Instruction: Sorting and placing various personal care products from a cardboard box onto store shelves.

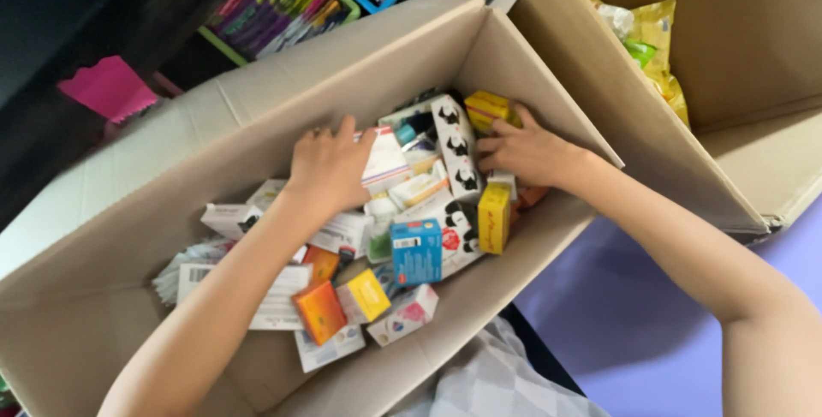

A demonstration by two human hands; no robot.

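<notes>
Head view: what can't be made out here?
- Left hand palm and what lies under it: hidden by the hand's back.
- Right hand fingertips: tucked among small boxes by the yellow box.
- Lower layers in the cardboard box: covered by top packages.
- Second cardboard box: cut off by the frame edge.
- Package print: blurred.

cardboard box (214, 139) plain tan | small carton (416, 251) bright blue | carton (493, 218) yellow | carton (319, 311) orange | long carton (457, 150) white with black blotches | paper (110, 87) hot pink | floor (634, 331) purple | packets (659, 36) yellow
</notes>
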